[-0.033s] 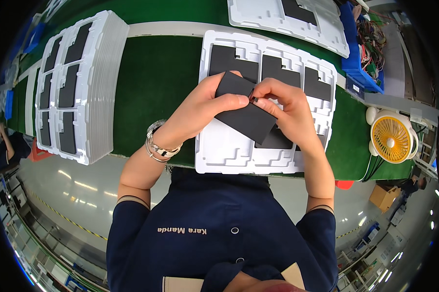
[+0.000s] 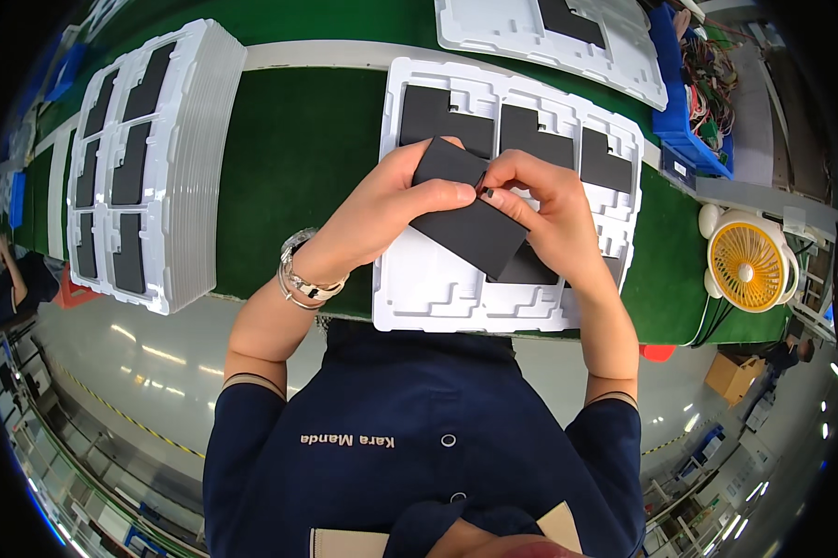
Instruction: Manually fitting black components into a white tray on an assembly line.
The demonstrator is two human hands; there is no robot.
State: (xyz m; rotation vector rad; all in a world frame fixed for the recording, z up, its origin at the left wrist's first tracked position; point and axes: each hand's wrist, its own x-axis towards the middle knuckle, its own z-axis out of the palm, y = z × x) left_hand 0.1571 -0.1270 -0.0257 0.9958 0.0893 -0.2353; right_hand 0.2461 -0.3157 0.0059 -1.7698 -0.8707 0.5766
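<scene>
A flat black L-shaped battery pack (image 2: 470,234) is held tilted above a white plastic tray (image 2: 426,288). My left hand (image 2: 386,205) grips it from the left, thumb on top and fingers underneath. My right hand (image 2: 556,206) is closed in a pinch at the pack's notch, on a short thin wire lead (image 2: 481,184) with a trace of red and a small dark end. The fingertips partly hide this lead. Similar black packs, such as the upper-left pack (image 2: 428,113), lie in the tray's compartments. The lower-left compartment holds none.
On the left stands a tall stack of white trays (image 2: 191,167), black packs in its top one. Another white tray (image 2: 493,28) lies at the back. At the right are a blue bin (image 2: 679,139) of wires and a yellow-and-white fan (image 2: 746,270). A green mat (image 2: 289,186) covers the bench.
</scene>
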